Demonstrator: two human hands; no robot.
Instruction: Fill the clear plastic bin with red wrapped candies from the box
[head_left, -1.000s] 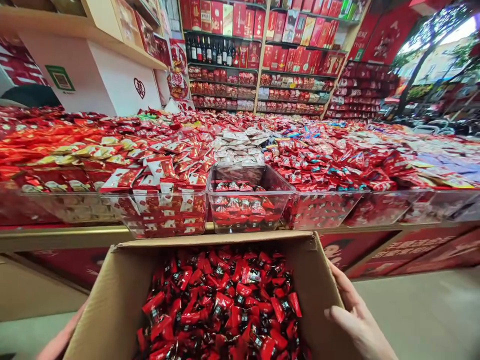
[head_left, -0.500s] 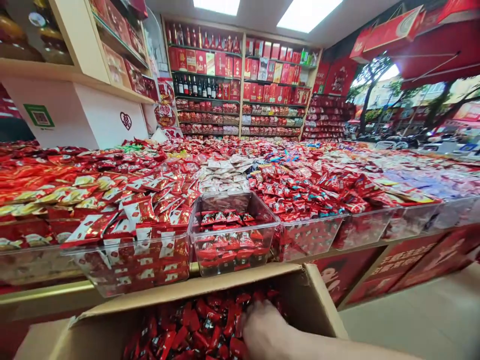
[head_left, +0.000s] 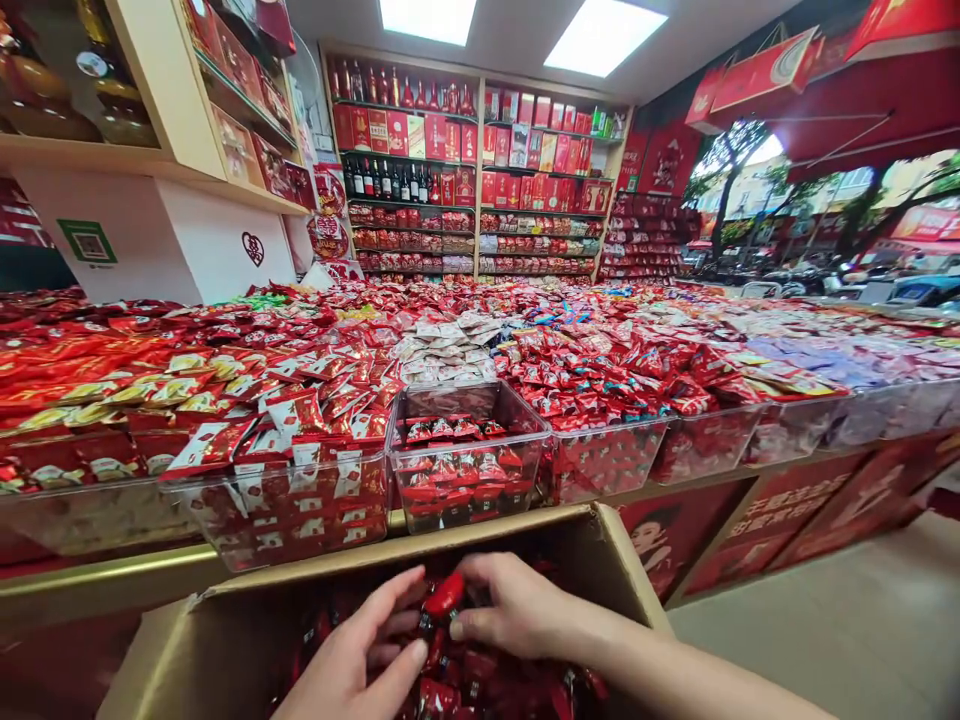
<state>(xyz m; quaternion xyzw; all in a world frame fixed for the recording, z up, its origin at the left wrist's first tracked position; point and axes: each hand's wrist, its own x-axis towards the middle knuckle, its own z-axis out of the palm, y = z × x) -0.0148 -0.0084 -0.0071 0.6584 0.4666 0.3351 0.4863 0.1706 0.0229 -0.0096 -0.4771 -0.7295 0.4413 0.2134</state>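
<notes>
A cardboard box (head_left: 517, 524) in front of me holds a heap of red-wrapped candies (head_left: 442, 695). Both my hands reach into it. My right hand (head_left: 517, 605) has its fingers curled, with a shiny red-wrapped candy (head_left: 444, 595) at the fingertips. Facing it from the left, my left hand (head_left: 360, 650) has thumb and fingers apart, close to the same candies, with nothing plainly held. Some of its fingertips are in shadow. Just beyond the box stands a clear plastic bin (head_left: 469, 455), partly filled with neat rows of red packets (head_left: 457, 485).
Another clear bin (head_left: 292, 510), heaped with red and white packets, stands to the left. More bins (head_left: 607, 460) line the counter to the right. Red-fronted panels (head_left: 780, 520) run below, beside the tiled floor (head_left: 810, 610). Shelves of bottles and boxes (head_left: 480, 150) rise behind.
My left hand has come into view from below, inside the box. My right hand has shifted slightly up, and a red candy now shows at its fingertips. The view has moved a little.
</notes>
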